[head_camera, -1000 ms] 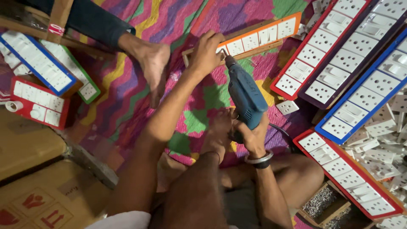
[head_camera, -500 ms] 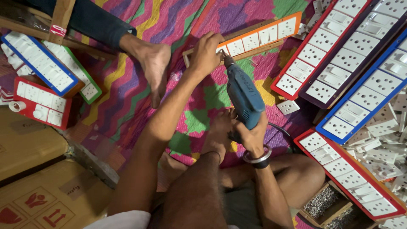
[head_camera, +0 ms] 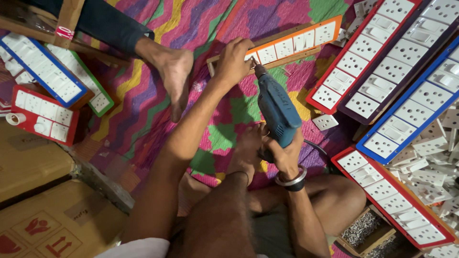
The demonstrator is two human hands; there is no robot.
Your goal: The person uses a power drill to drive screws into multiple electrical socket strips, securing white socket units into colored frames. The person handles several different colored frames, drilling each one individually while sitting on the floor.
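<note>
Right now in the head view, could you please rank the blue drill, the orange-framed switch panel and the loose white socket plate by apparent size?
1. Orange-framed switch panel, though partly hidden.
2. Blue drill; nearer the camera, so these two are close.
3. Loose white socket plate, clearly smallest.

Floor covered by a bright zigzag-patterned mat in pink, purple, green and yellow. On the mat: an orange-framed switch panel near the top centre, red-framed panels and blue-framed panels stacked aslant at right, one loose white socket plate just beside them. At left, blue-framed, green-framed and red-framed boards near the mat's edge. Brown cardboard boxes at lower left. Pile of loose white parts at far right; tray of screws at lower right.
</note>
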